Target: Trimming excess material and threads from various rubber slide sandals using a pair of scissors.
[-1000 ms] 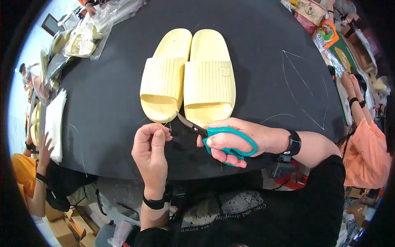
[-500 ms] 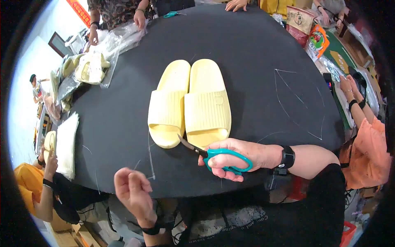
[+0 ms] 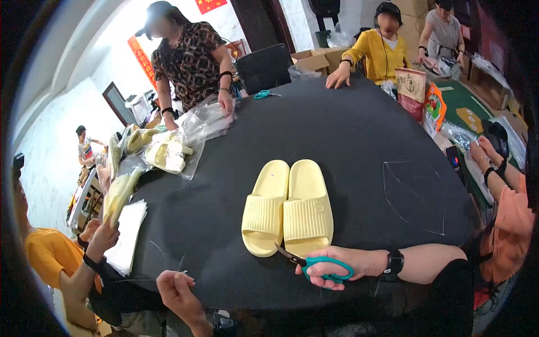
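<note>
A pair of pale yellow slippers point(image 3: 307, 220) with ribbed straps lies side by side on the dark table point(image 3: 359, 146), toes pointing away from me. My right hand point(image 3: 331, 268) is wrapped round teal-handled scissors point(image 3: 293, 257); their dark blades point at the heel end of the slippers, and I cannot tell whether the tip touches. At the near table edge, left of the slippers, my left hand point(image 3: 181, 292) is closed in a pinch. Something thin and faint shows above its fingertips, too small to name.
Bagged slippers point(image 3: 168, 154) lie at the far left, near a standing person's hands. A stack of white sheets point(image 3: 126, 233) sits by a person in orange. Other teal scissors point(image 3: 263, 94) lie at the back. Packages point(image 3: 412, 92) stand far right; another person's hands point(image 3: 483, 151) are below them.
The view has tipped up, so the slippers and table sit lower in the picture and more of the people shows. The scissors stay in my right hand; my left hand is still pinched.
</note>
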A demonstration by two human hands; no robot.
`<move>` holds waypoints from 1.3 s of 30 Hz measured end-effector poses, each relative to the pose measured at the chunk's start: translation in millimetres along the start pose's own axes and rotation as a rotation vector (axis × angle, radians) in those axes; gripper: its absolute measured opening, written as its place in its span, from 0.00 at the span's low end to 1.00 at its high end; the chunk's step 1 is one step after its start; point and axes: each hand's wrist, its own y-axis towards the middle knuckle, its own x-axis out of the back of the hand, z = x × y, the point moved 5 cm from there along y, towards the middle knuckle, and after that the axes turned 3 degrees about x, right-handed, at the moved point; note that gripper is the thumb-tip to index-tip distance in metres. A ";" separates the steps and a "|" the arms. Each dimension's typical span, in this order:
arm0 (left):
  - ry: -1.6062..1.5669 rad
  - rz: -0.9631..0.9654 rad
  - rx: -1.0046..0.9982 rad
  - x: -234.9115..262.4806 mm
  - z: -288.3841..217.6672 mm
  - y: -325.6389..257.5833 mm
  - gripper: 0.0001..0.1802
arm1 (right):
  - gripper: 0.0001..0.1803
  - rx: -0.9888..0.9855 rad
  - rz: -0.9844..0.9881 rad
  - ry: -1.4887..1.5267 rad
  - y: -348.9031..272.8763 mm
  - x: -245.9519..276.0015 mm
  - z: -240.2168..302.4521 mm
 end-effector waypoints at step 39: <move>0.746 0.471 0.166 86.2 65.2 -32.4 0.10 | 0.16 -0.019 -0.124 -0.138 5.6 -5.4 14.8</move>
